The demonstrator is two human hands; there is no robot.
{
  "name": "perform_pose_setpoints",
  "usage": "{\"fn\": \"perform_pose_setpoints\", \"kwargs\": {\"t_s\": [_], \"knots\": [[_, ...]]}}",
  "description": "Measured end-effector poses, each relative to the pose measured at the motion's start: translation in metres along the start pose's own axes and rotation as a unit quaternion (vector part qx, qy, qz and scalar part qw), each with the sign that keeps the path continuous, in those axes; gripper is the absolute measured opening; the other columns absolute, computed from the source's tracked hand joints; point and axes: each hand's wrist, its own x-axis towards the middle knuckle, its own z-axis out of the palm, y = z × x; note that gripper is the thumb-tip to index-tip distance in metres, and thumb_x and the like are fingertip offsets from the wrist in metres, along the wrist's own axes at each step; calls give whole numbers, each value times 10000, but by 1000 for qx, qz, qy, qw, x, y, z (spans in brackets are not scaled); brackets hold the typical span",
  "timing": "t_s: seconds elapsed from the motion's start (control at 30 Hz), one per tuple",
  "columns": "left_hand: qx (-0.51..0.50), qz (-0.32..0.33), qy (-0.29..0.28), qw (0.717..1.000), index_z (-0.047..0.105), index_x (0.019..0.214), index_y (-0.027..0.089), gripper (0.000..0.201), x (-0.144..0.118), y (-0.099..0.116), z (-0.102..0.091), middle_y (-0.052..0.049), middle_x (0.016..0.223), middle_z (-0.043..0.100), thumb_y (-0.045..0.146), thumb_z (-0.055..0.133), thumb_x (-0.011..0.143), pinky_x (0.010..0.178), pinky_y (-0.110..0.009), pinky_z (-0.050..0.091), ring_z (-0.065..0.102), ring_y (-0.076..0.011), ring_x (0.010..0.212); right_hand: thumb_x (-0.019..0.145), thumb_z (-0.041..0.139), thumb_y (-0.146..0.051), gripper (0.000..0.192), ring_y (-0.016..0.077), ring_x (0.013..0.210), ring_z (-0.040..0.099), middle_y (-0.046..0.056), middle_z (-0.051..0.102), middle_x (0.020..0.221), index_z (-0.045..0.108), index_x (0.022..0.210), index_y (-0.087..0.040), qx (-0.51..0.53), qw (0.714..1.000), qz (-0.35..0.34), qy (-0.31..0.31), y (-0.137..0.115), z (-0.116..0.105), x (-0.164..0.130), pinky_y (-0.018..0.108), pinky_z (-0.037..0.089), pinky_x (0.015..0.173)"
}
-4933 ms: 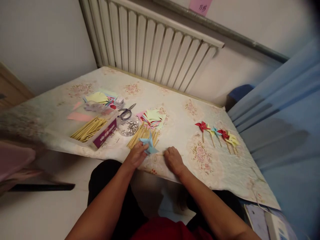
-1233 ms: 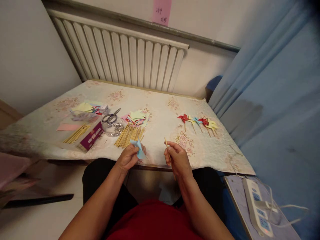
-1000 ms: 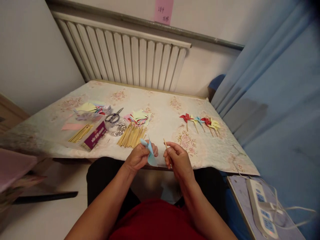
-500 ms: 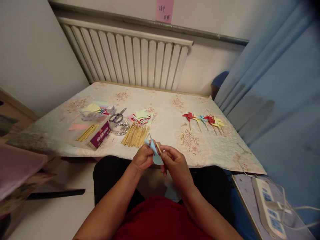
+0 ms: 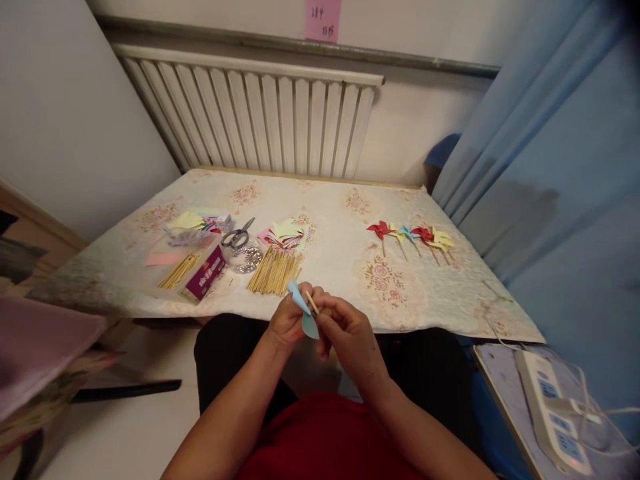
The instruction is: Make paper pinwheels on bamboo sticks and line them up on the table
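Note:
Over my lap, just off the table's near edge, my left hand (image 5: 286,321) pinches a light blue paper pinwheel (image 5: 304,316). My right hand (image 5: 345,328) grips a thin wooden stick (image 5: 312,303) whose tip rests against the pinwheel's middle. The two hands touch each other. A loose pile of wooden sticks (image 5: 274,271) lies on the table right in front of them. Behind that pile sits a stack of coloured paper squares (image 5: 285,233).
Several finished pinwheels (image 5: 411,236) lie in a row at the right of the table (image 5: 340,267). At the left are scissors (image 5: 239,234), a round dish of pins (image 5: 243,255), a purple box of sticks (image 5: 195,274) and more paper (image 5: 193,221). A power strip (image 5: 550,411) lies at lower right.
My hands left the table, each with its piece, then came together: the right hand brought the stick leftward until its tip met the blue pinwheel. The camera shifted slightly.

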Motion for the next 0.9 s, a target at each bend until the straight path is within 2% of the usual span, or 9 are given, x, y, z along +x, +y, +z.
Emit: {"fn": "perform_pose_setpoints", "kwargs": {"t_s": [0.5,0.73,0.9], "knots": [[-5,3,20,1000,361,519,167,516,0,-1,1,39,534,365,266,867,505,515,-218,385,436,-98,551,824,556,-250,223,76,359,465,-88,537,477,625,1030,-202,-5,1000,-9,-12,12,-3,0,180,401,376],[19,5,44,999,341,515,173,546,0,-3,-1,40,525,345,305,870,485,495,-227,366,417,-100,538,816,553,-242,219,73,354,466,-90,534,470,631,1017,-200,-8,1000,-8,-11,10,-4,0,177,399,374],[8,2,42,999,384,536,175,486,0,-3,0,31,539,386,270,859,499,447,-215,307,419,-107,534,805,555,-236,224,74,352,464,-87,536,478,638,1010,-200,-1,1000,-4,-8,12,-5,1,182,403,370]]}}
